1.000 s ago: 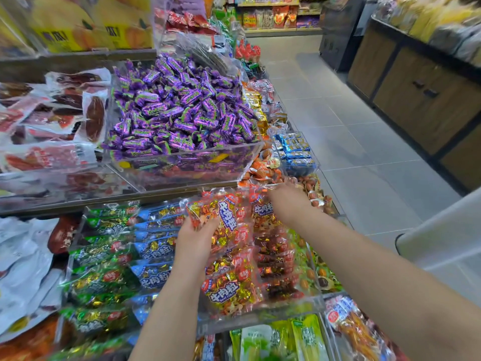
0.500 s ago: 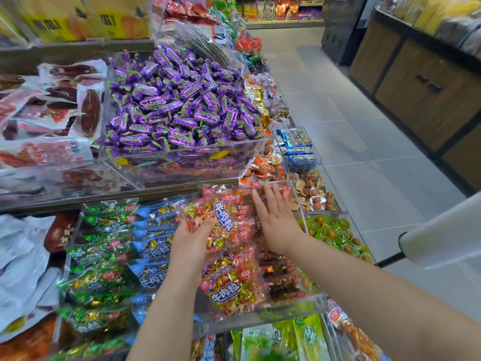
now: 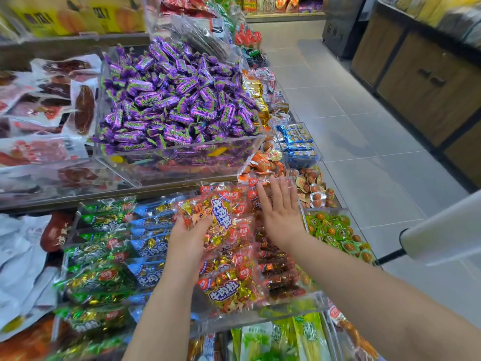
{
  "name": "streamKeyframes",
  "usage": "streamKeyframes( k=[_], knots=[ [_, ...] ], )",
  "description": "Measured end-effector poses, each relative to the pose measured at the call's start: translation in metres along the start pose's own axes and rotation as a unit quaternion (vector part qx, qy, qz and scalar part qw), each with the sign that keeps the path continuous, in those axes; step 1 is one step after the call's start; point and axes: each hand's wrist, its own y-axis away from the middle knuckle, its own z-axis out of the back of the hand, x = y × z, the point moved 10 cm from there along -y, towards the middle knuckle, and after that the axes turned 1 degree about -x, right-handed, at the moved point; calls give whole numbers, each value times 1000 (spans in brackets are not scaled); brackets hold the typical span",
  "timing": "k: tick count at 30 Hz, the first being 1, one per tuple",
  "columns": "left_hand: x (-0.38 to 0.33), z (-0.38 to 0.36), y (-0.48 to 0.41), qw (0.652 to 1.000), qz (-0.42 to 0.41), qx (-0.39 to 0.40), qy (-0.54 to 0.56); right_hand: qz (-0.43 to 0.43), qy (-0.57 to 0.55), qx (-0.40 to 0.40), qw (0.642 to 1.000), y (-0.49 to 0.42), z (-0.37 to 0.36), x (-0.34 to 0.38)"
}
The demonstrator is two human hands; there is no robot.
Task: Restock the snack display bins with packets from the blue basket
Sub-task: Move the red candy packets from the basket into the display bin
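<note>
- Left hand (image 3: 187,238) had its fingers curled round the lower edge of a red packet (image 3: 216,214), holding it up over the back half of the clear bin (image 3: 294,307), just right of the blue packets (image 3: 151,246).
- Right hand (image 3: 279,217) was spread flat with straight fingers and gripped nothing. It was over the far end of the bin, but I couldn't tell if it was actually pressing down.
- The blue basket wasn't in shot at all.
- My guess was that the step was laying that packet into the row. I'd have flattened the stack (image 3: 229,290) with the right palm first, then slid the new one in label up, overlapping like the ones in front.
- That film looked slippery, so I'd have let go low rather than dropped it.
</note>
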Motion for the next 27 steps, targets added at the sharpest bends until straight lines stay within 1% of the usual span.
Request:
streamKeyframes(
  k=[2,5,10,12,15,18,24,25,27],
  knots=[
    [-1,0,1,1000,-7,3,1,6,6,-2,1000,8,-3,4],
    [-3,-1,2,1000,-10,8,2,19,43,40,998,10,-20,2],
    [-2,1,2,1000,6,0,-10,-3,44,129,991,-15,-38,-13],
    [-5,2,2,1000,4,-2,-13,-16,49,146,988,-19,-41,-14],
    [-7,3,2,1000,5,-3,-7,-38,38,135,989,-17,-40,-10],
    [-6,2,4,1000,13,-2,10,-59,-13,103,993,-11,-37,-10],
    [-9,0,11,1000,5,-2,7,-127,-35,104,986,-23,-42,-18],
    [-10,0,13,1000,7,1,18,-122,-34,106,986,-22,-41,-16],
    [-9,-2,17,998,20,14,56,-82,-18,112,990,-16,-35,-14]
  ],
)
